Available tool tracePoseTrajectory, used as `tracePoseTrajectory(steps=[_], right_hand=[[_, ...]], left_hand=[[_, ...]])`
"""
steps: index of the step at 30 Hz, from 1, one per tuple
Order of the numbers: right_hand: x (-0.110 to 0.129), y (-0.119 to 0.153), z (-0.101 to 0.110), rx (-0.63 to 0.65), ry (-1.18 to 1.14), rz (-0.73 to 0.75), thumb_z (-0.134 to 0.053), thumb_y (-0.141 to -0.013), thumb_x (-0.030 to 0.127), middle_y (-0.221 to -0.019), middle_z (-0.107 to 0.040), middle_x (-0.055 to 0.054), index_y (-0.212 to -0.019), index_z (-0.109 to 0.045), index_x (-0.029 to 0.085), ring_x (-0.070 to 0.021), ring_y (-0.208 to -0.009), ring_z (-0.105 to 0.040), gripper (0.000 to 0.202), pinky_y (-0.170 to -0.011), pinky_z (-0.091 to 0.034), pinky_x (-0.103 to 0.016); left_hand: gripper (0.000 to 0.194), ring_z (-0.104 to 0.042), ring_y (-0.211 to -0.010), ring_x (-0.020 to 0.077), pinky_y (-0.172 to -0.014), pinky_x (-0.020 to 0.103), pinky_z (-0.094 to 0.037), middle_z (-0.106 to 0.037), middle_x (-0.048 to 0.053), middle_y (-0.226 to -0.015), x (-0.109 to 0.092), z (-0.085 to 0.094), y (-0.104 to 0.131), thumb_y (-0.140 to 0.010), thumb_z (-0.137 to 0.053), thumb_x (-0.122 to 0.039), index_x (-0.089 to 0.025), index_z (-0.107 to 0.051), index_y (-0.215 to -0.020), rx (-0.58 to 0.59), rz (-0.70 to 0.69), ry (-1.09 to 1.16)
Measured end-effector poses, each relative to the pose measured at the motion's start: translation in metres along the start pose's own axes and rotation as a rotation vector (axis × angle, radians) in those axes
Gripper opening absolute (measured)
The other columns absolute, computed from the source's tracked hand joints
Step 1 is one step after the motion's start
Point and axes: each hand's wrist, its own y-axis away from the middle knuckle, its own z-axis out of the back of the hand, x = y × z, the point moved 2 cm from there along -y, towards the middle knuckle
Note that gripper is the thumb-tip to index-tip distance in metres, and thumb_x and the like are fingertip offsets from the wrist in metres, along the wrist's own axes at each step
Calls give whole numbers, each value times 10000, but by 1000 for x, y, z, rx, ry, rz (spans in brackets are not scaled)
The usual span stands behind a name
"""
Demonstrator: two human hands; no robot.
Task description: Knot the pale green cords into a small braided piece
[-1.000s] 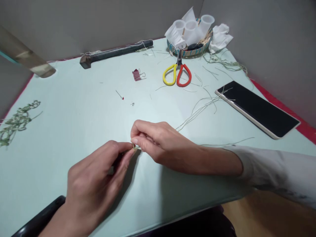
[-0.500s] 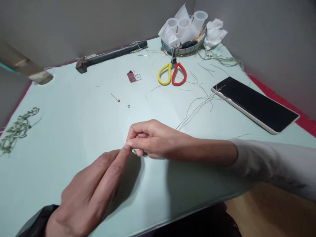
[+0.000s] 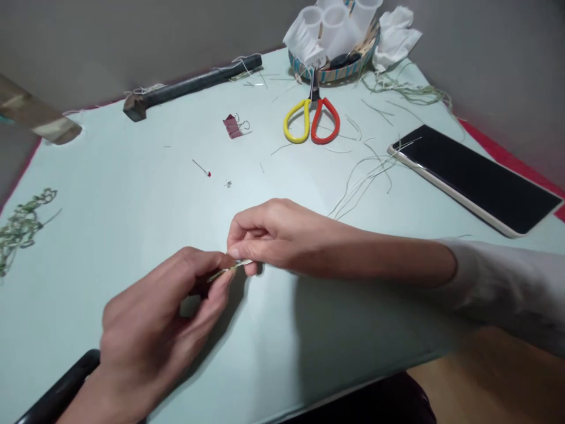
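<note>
Between thumb and fingers, my left hand (image 3: 165,318) pinches a thin greenish cord piece (image 3: 223,272) low over the table. My right hand (image 3: 273,235) is closed on the cord's other end, its fingertips touching those of my left hand. Long pale threads (image 3: 359,185) run from behind my right wrist toward the phone. Beyond my hands lie a red-headed pin (image 3: 202,168), a tiny clear item (image 3: 228,184) and a dark red binder clip (image 3: 233,126).
Scissors (image 3: 311,121) with yellow and red handles lie by a basket (image 3: 353,70) of plastic cups. A phone (image 3: 477,179) is at right, a dark bar (image 3: 194,85) at the back, a knotted green cord (image 3: 24,227) at left.
My left hand has turned and its fingers have parted from the thumb side, so the cord piece now shows. The camera view has shifted slightly.
</note>
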Motion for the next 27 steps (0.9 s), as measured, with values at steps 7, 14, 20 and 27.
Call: tracePoseTrajectory(steps=[7, 14, 20, 27], right_hand=[[1, 4, 3, -200, 208, 69, -546, -947, 239, -692, -590, 62, -983, -637, 216, -119, -681, -502, 101, -669, -338, -281], [7, 9, 7, -259, 447, 264, -544, -969, 161, -917, -692, 9, -865, -701, 191, -135, -884, -578, 190, -798, -367, -289], [13, 13, 2, -139, 333, 238, -583, -995, 195, -871, -695, 14, -788, -723, 180, -113, -838, -583, 250, -757, -377, -268], [15, 14, 3, -132, 273, 201, -605, -961, 196, -863, -695, 46, -777, -691, 194, -83, -753, -556, 204, -710, -417, -240]], left_hand=[[59, -478, -286, 58, -315, 137, -384, -537, -109, -436, 17, 1, -10, -904, -698, -250, -258, -722, -851, 185, 459, 553], [145, -448, -300, 57, -304, 150, -348, -549, -73, -459, 29, -1, -6, -913, -746, -381, -246, -737, -862, 288, 688, 776], [152, -464, -298, 56, -292, 153, -361, -608, -56, -518, 33, 0, -2, -878, -799, -396, -249, -759, -889, 245, 645, 752], [104, -494, -344, 50, -303, 150, -364, -694, -37, -676, 37, 1, 1, -856, -827, -342, -278, -763, -906, 207, 652, 713]])
